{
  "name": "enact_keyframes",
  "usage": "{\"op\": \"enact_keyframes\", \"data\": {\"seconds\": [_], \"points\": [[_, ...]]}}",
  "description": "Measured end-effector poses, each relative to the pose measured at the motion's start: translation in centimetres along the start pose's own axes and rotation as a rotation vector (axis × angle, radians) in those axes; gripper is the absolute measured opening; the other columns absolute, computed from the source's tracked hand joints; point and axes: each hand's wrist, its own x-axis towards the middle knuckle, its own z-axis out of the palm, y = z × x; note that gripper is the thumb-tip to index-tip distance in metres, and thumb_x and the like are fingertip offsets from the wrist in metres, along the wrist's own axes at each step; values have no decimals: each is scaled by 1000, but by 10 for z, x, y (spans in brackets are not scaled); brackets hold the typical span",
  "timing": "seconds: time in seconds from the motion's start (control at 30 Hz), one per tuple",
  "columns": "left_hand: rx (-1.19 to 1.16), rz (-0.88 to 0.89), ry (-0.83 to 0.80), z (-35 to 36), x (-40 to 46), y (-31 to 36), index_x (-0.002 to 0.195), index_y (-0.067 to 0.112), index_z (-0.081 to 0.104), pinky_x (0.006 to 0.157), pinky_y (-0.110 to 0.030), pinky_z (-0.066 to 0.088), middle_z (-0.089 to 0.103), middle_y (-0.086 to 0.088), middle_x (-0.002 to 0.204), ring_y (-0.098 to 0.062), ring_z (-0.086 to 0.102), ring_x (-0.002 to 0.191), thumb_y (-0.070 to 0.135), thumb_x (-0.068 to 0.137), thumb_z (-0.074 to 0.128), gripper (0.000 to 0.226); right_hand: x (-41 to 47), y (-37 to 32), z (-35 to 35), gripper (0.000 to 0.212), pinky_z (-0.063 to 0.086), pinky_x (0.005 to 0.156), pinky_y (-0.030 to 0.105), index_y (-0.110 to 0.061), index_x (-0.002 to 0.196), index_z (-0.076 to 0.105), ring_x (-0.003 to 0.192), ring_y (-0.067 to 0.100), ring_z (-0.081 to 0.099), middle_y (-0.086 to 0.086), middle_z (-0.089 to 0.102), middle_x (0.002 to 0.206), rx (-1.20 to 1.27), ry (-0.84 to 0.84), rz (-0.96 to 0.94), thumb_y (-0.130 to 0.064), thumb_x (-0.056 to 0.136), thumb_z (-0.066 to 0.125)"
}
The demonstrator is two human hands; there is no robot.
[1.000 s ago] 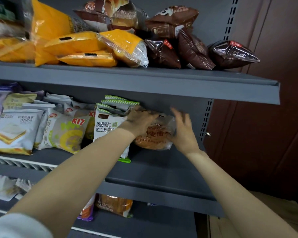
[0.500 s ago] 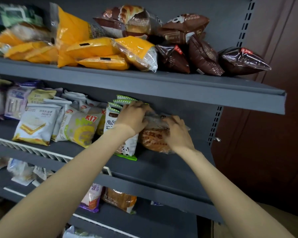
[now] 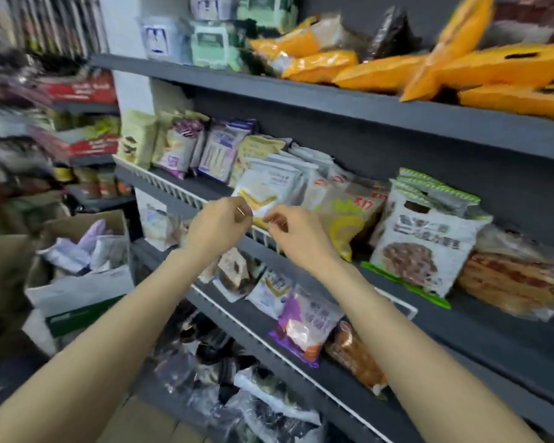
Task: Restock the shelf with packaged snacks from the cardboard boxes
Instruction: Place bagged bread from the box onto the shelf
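Observation:
My left hand (image 3: 218, 225) and my right hand (image 3: 293, 233) hover side by side in front of the middle shelf's white wire rail (image 3: 186, 195). Their fingers are loosely curled and hold nothing. The clear pack of brown bread (image 3: 518, 282) lies on the middle shelf (image 3: 493, 330) at the far right, well away from both hands. Next to it stand white packs with green tops (image 3: 426, 238). An open cardboard box (image 3: 77, 251) with white and purple packs inside sits low on the left. The view is blurred.
Orange packs (image 3: 499, 68) fill the top shelf. White, yellow and purple snack packs (image 3: 269, 187) line the middle shelf behind my hands. The lower shelf holds a purple pack (image 3: 304, 327) and others. Clear bags (image 3: 253, 394) are piled near the floor. Another crowded rack (image 3: 77, 123) stands at the left.
Both hands have let go of the bread pack and drawn back to the left. My view has swung left, bringing the cardboard box and the left rack into sight.

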Motion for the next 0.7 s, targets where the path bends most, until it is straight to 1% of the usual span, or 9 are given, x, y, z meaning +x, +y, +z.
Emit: {"op": "enact_keyframes", "data": {"seconds": [0.07,0.13,0.23,0.3,0.37,0.43,0.5,0.6,0.7], "points": [[10,-61,-29,-22,2,-63,103,14,64,68,-38,55,69,-6,91,-27,65,78,23,94,53,17,30,-35,50,22,53,81,43,-17,108,65,94,23,64,4,70,103,21,-60,-18,-17,94,49],[40,-121,-94,-43,4,-127,104,13,65,71,-39,55,69,-7,96,-27,64,83,23,94,52,19,58,-68,100,21,54,79,43,-19,107,65,92,22,64,2,70,100,51,-120,-14,-18,94,49],[18,-228,-199,-68,8,-219,102,14,66,84,-42,52,69,-9,102,-28,63,93,24,91,54,20,100,-110,175,18,55,75,43,-19,105,65,87,23,64,1,69,96,91,-204,-1,-21,95,50],[-22,-298,-216,-78,11,-276,95,10,67,88,-41,49,69,-11,97,-28,62,94,25,86,55,20,128,-131,224,19,54,79,43,-18,106,65,92,24,64,4,68,100,104,-264,-6,-21,93,52],[-35,-372,-220,-83,16,-331,85,10,66,77,-35,48,67,-10,86,-27,61,86,19,84,55,14,158,-147,273,20,52,82,41,-16,105,66,96,26,62,7,68,102,99,-342,-7,-19,91,52],[-33,-455,-205,-84,25,-384,92,7,67,70,-31,46,66,-11,85,-28,60,83,13,86,54,15,188,-157,323,20,52,82,39,-14,104,67,98,26,61,8,67,105,92,-414,-2,-17,91,52],[-35,-526,-196,-80,40,-438,102,6,65,73,-34,49,68,-15,97,-33,62,90,15,90,53,20,219,-161,374,19,51,79,36,-13,101,67,99,27,61,8,67,106,84,-474,7,-16,91,51],[8,-581,-235,-67,70,-513,108,6,62,70,-30,44,68,-16,105,-32,62,94,17,93,49,23,266,-154,451,21,47,72,35,-7,103,66,98,31,61,12,66,106,34,-573,53,-15,92,50],[85,-623,-336,-45,99,-584,107,1,62,73,-28,39,66,-18,111,-33,59,102,15,95,48,23,310,-140,523,22,46,76,35,-3,104,66,102,34,60,18,67,107,23,-668,125,-14,91,51]]}}
